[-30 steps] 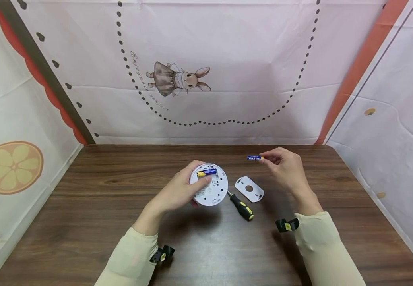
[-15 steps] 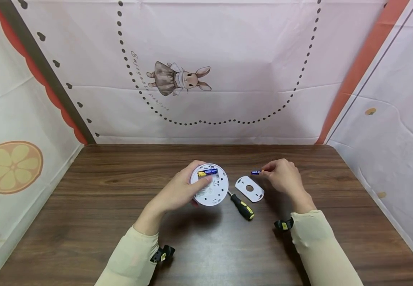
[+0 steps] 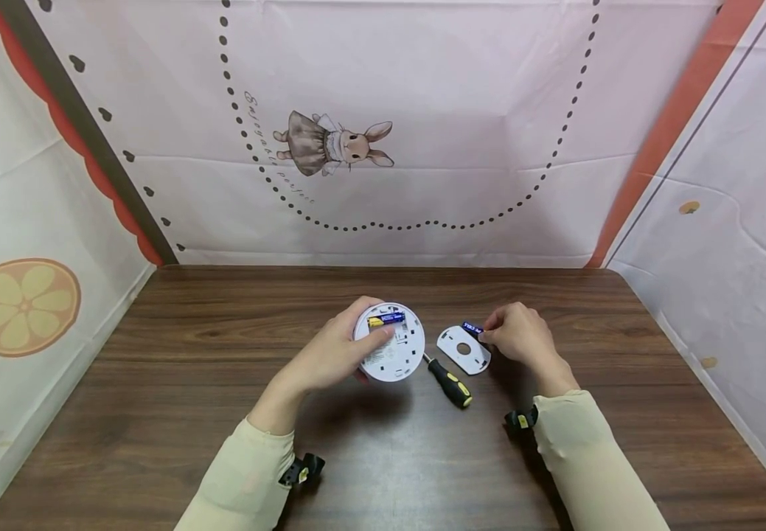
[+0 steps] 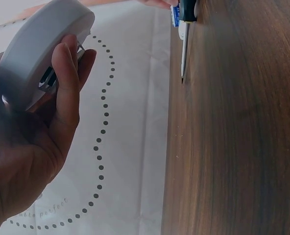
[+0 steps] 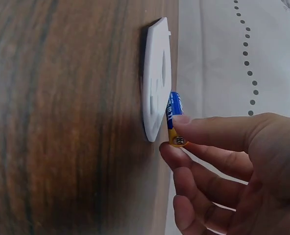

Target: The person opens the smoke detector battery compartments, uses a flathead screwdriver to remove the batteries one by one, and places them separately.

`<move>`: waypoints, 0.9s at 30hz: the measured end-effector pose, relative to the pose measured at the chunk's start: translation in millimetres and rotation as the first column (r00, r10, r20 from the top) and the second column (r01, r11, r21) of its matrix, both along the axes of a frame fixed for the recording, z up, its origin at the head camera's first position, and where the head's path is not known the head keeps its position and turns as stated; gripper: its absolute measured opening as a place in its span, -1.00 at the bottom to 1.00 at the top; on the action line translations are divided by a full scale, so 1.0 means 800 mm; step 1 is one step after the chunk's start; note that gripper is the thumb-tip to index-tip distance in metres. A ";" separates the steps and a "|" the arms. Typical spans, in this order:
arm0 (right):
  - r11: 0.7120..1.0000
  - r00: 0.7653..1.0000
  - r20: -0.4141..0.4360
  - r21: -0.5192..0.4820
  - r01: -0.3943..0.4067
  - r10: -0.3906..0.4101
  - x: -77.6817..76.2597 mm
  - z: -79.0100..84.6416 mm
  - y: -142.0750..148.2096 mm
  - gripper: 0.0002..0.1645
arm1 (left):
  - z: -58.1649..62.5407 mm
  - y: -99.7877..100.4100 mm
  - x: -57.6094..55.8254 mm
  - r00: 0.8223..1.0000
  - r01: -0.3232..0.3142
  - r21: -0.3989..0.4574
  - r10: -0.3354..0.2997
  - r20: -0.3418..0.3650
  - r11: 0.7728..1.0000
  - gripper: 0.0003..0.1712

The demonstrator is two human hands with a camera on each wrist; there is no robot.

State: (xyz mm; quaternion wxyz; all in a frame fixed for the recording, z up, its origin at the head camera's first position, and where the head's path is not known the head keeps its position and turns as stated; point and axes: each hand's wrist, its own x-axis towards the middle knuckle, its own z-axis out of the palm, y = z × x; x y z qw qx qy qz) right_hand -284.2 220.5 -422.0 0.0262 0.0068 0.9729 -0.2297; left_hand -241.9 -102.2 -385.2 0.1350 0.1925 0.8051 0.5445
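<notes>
My left hand (image 3: 326, 354) holds a round white smoke alarm (image 3: 401, 358) above the table, thumb across its slotted back and fingers underneath. A blue-and-yellow battery (image 3: 385, 319) lies in the slot near the alarm's upper edge. With thumb and fingertips, my right hand (image 3: 520, 335) pinches a second blue-and-yellow battery (image 5: 174, 117). That battery is right at the far edge of a white mounting plate (image 3: 450, 341), which has a round hole in its middle. Seen from the right wrist, the battery's yellow end (image 5: 177, 141) points toward the camera.
A black-and-yellow screwdriver (image 3: 450, 385) rests on the brown wooden table (image 3: 190, 413) between the alarm and the plate, its shaft toward the alarm. Behind the table hangs a pale printed cloth (image 3: 462, 147), with more cloth at both sides.
The right hand has come down and nearer with its battery, from beyond the mounting plate to the plate's edge. The battery has turned to slant. The left hand and smoke alarm stay still.
</notes>
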 end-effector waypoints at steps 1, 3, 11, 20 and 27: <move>1.000 1.000 0.006 0.001 0.001 -0.001 0.000 -0.001 0.000 -0.86 | 0.000 0.000 0.000 1.000 0.001 -0.001 -0.001 0.001 1.000 -0.58; 1.000 1.000 0.012 0.000 0.000 0.000 0.000 -0.002 0.000 -0.87 | 0.000 0.000 0.000 1.000 0.004 -0.001 -0.004 0.004 1.000 -0.58; 1.000 1.000 0.027 -0.015 -0.011 0.011 -0.001 -0.005 0.002 -0.88 | -0.001 0.001 0.000 1.000 0.003 -0.006 -0.003 0.003 1.000 -0.57; 0.999 0.999 0.048 -0.045 -0.010 0.012 -0.002 -0.002 0.002 -0.80 | -0.001 0.001 0.000 1.000 0.005 -0.006 -0.005 -0.006 1.000 -0.57; 0.998 0.999 0.047 -0.061 0.005 -0.002 0.004 0.009 0.003 -0.70 | -0.001 0.002 0.001 1.000 0.013 -0.009 -0.013 0.009 1.000 -0.51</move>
